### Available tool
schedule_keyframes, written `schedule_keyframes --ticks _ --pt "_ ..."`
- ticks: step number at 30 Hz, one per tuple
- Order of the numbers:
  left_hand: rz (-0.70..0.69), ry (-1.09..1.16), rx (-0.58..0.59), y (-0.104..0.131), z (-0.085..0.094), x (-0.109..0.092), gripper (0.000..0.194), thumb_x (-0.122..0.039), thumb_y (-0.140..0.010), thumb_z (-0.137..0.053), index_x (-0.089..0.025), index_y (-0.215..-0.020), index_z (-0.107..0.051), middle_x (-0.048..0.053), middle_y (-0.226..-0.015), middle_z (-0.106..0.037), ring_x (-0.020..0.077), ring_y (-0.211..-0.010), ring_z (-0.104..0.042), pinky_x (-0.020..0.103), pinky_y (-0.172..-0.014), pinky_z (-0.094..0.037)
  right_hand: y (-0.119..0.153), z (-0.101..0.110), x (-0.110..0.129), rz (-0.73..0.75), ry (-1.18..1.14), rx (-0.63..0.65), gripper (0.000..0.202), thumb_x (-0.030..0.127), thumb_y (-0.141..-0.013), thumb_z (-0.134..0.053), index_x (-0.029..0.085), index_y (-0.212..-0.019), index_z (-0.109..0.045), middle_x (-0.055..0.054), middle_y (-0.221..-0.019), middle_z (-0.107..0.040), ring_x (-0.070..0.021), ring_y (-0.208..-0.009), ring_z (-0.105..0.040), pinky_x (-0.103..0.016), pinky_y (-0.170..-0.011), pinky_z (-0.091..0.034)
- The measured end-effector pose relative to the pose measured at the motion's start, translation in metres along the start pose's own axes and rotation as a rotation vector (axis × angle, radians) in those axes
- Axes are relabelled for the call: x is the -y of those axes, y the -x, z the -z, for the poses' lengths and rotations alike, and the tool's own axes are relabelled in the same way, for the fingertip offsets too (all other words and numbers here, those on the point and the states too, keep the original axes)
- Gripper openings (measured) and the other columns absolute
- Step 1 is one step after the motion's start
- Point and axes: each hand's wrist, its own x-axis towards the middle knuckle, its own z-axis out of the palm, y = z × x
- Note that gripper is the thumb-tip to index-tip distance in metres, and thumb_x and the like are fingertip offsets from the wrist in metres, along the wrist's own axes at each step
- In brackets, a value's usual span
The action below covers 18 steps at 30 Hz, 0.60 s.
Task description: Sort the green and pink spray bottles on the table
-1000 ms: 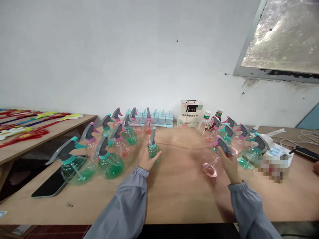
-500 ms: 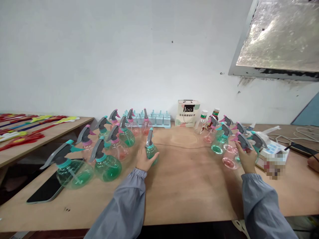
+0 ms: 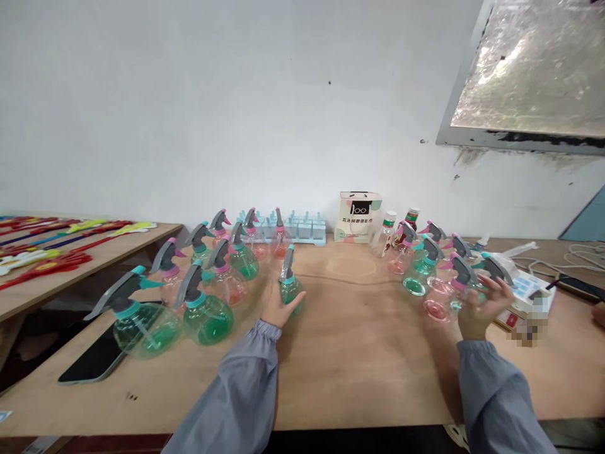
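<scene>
My left hand point(image 3: 280, 306) is wrapped round a small green spray bottle point(image 3: 291, 291) with a grey and teal head, standing upright near the middle of the table. On the right, my right hand point(image 3: 483, 306) has its fingers apart, beside a teal-headed spray bottle point(image 3: 495, 270) that it partly hides. A pink spray bottle point(image 3: 439, 302) stands just left of that hand, with other pink and green ones behind it. Several more spray bottles stand on the left, among them a large green one point(image 3: 208, 318) and another point(image 3: 146, 328) at the front.
Behind stand a light blue mould tray point(image 3: 307, 231), a printed paper bag point(image 3: 357, 221) and a capped glass bottle point(image 3: 385, 236). A phone point(image 3: 92, 359) lies at the left front. A white box point(image 3: 532, 290) and cables are on the right. Colourful items cover a side table point(image 3: 113, 249).
My right hand has come off the pink bottle's head and shifted right, its fingers spreading beside the teal-headed bottle. My left hand stays round the green bottle. The view has shifted slightly.
</scene>
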Motion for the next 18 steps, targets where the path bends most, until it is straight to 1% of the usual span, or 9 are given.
schedule_keyframes --ticks 2,3,5,6,7,10,14,16,18 --pt "0.021 0.074 0.036 0.005 -0.005 -0.004 0.062 -0.056 -0.082 -0.066 -0.018 -0.129 -0.052 0.013 -0.117 -0.065 0.0304 -0.115 -0.062 0.049 -0.102 -0.049 0.020 -0.003 0.023 0.109 -0.001 -0.172 0.058 0.073 -0.080 -0.047 0.024 -0.110 -0.054 -0.016 -0.111 -0.062 -0.0371 -0.108 -0.062 -0.061 -0.093 -0.046" --pt "0.038 0.109 0.051 0.009 -0.008 -0.008 0.058 -0.055 -0.086 -0.061 -0.018 -0.130 -0.052 0.014 -0.118 -0.065 0.0296 -0.117 -0.061 0.049 -0.104 -0.048 0.033 -0.008 0.037 0.147 -0.033 -0.160 0.051 0.067 -0.083 -0.047 0.024 -0.107 -0.055 -0.015 -0.108 -0.062 -0.0375 -0.107 -0.062 -0.063 -0.094 -0.046" --pt "0.070 0.164 0.071 0.018 -0.017 -0.019 0.049 -0.050 -0.094 -0.049 -0.018 -0.131 -0.052 0.014 -0.120 -0.065 0.0277 -0.119 -0.060 0.047 -0.106 -0.046 0.061 -0.025 0.071 0.192 -0.101 0.032 0.033 0.056 -0.084 -0.055 0.025 -0.097 -0.058 -0.010 -0.095 -0.065 -0.0341 -0.097 -0.066 -0.060 -0.092 -0.050" --pt "0.074 0.180 0.081 0.023 -0.022 -0.026 0.046 -0.048 -0.097 -0.044 -0.019 -0.131 -0.052 0.014 -0.121 -0.065 0.0269 -0.119 -0.059 0.047 -0.106 -0.045 0.075 -0.036 0.089 0.180 -0.156 0.298 0.030 0.048 -0.086 -0.058 0.025 -0.105 -0.059 -0.010 -0.103 -0.066 -0.0335 -0.104 -0.065 -0.060 -0.097 -0.048" --pt "0.067 0.189 0.096 0.029 -0.027 -0.033 0.044 -0.046 -0.099 -0.041 -0.019 -0.132 -0.052 0.014 -0.121 -0.065 0.0263 -0.119 -0.059 0.046 -0.106 -0.045 0.089 -0.048 0.106 0.158 -0.197 0.547 0.034 0.043 -0.087 -0.060 0.025 -0.116 -0.058 -0.011 -0.114 -0.065 -0.0331 -0.113 -0.062 -0.060 -0.102 -0.047" --pt "0.003 0.177 0.172 0.047 -0.035 -0.055 0.045 -0.043 -0.101 -0.037 -0.018 -0.136 -0.049 0.015 -0.126 -0.063 0.0259 -0.120 -0.059 0.046 -0.105 -0.046 0.122 -0.085 0.149 0.039 -0.345 0.905 0.072 0.047 -0.081 -0.071 0.023 -0.141 -0.041 -0.015 -0.140 -0.054 -0.0328 -0.132 -0.052 -0.056 -0.111 -0.042" --pt "-0.188 0.120 0.272 0.051 -0.032 -0.062 0.053 -0.053 -0.097 -0.039 -0.020 -0.137 -0.052 0.015 -0.125 -0.063 0.0296 -0.118 -0.060 0.050 -0.099 -0.050 0.143 -0.115 0.175 -0.143 -0.500 1.048 0.080 0.049 -0.079 -0.074 0.024 -0.145 -0.035 -0.016 -0.147 -0.048 -0.0294 -0.139 -0.046 -0.051 -0.116 -0.038" --pt "-0.185 0.094 0.215 0.032 -0.028 -0.054 0.051 -0.054 -0.095 -0.040 -0.024 -0.132 -0.056 0.012 -0.123 -0.064 0.0293 -0.118 -0.060 0.050 -0.102 -0.049 0.146 -0.118 0.176 -0.192 -0.551 1.057 0.070 0.046 -0.083 -0.071 0.026 -0.142 -0.039 -0.014 -0.144 -0.052 -0.0269 -0.138 -0.048 -0.049 -0.117 -0.037" --pt "-0.051 0.047 0.091 -0.004 -0.026 -0.040 0.043 -0.047 -0.097 -0.037 -0.027 -0.128 -0.060 0.010 -0.124 -0.062 0.0273 -0.123 -0.057 0.048 -0.109 -0.045 0.148 -0.117 0.174 -0.229 -0.591 1.047 0.067 0.045 -0.085 -0.069 0.027 -0.143 -0.040 -0.013 -0.146 -0.051 -0.0252 -0.140 -0.047 -0.046 -0.118 -0.036"
